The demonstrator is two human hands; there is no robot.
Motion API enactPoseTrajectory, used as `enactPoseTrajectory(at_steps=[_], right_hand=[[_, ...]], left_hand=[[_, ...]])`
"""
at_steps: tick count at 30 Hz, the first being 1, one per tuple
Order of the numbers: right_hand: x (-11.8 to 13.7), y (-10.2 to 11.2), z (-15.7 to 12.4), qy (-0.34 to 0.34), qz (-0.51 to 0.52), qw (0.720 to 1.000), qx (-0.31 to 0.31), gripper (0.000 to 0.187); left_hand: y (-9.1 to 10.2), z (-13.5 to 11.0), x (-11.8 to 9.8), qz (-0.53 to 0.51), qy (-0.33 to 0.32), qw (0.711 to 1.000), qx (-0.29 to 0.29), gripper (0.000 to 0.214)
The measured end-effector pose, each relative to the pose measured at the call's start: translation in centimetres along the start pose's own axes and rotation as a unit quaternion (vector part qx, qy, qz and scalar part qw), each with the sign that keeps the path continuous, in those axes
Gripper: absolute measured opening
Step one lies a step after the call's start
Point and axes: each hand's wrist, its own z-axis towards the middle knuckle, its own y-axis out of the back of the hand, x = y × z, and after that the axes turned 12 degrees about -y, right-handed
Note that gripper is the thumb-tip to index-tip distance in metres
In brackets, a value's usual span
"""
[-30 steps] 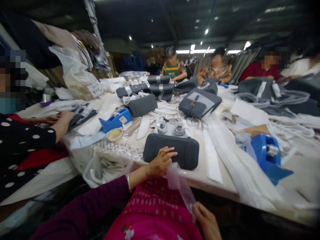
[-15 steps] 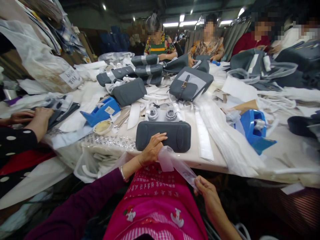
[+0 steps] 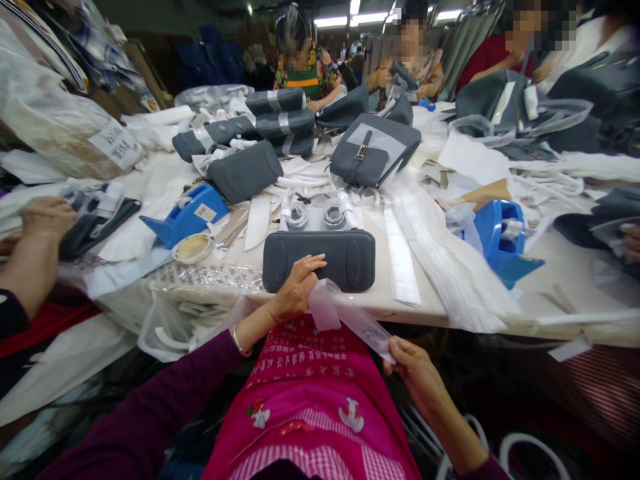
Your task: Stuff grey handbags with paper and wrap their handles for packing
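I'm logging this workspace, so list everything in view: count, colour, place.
Table: one, whitish, centre
Front bag: one, charcoal, table's near edge
Buckled bag: one, charcoal, mid-table
Other bags: several, charcoal, far side and right
Tape dispensers: two, blue, flanking front bag
Wrapped coils: two, grey, behind front bag
Strips: many, white, on table
Sack: one, translucent, upper left
Co-workers: several, mixed clothing, around table
Apron: one, pink, bottom centre
Plastic film: one, translucent, over apron
Left hand: one, bare, on front bag
Right hand: one, bare, gripping plastic film
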Motion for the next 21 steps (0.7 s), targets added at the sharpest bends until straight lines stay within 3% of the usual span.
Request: enactPoseTrajectory(at_steps=[6, 10, 13, 16, 21], right_hand=[[0.9, 1.2, -0.9, -0.018, -0.003, 0.991, 0.134, 0.045], [2.2, 0.5, 0.4, -0.005, -0.081, 0.983, 0.163, 0.054], [3.3, -1.5, 2.2, -0.006, -0.099, 0.984, 0.149, 0.051], [3.5, -3.4, 3.7, 0.006, -0.097, 0.992, 0.08, 0.039], [2.1, -3.3, 3.2, 0.036, -0.11, 0.993, 0.004, 0.038]], left_hand=[[-0.1, 0.0, 0.0, -0.026, 0.023, 0.999, -0.006, 0.013], [0.2, 0.3, -0.4, -0.024, 0.028, 0.999, 0.0, 0.013], [0.6, 0.5, -0.7, -0.018, 0.025, 0.999, 0.009, 0.013], [1.0, 0.5, -0.7, -0.021, 0.008, 1.0, 0.019, 0.014], [1.1, 0.3, -0.7, 0.004, -0.023, 0.998, 0.057, 0.012]])
